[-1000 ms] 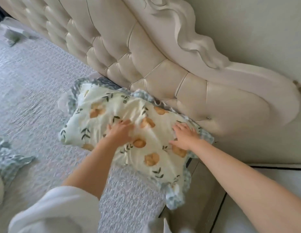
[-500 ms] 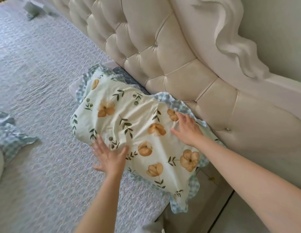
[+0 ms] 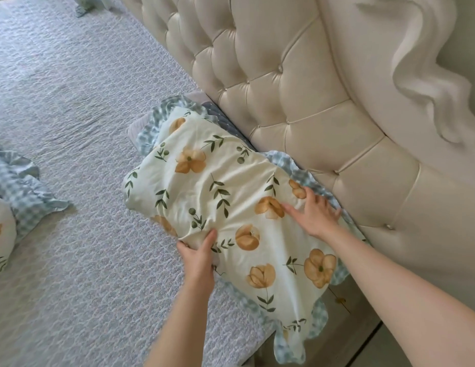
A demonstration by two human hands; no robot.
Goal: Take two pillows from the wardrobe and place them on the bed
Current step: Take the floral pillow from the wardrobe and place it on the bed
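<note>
A cream pillow (image 3: 231,202) printed with orange flowers and green leaves, with a blue checked frill, lies on the bed (image 3: 72,115) against the tufted headboard. My left hand (image 3: 198,256) grips its near edge, thumb on top and fingers tucked under. Flat on the pillow's far side, close to the headboard, my right hand (image 3: 314,213) rests with fingers spread. A second matching pillow (image 3: 8,207) lies partly cut off at the left edge of the view.
The cream tufted headboard (image 3: 297,88) runs along the right, with a carved frame beyond it. A grey quilted cover spreads over the bed. The bed's corner and side rail (image 3: 337,329) lie at lower right, under the pillow's overhanging frill.
My left hand has gone from lying open beside the pillow to gripping its near edge. My right hand stays flat near the headboard. The pillow has flattened out.
</note>
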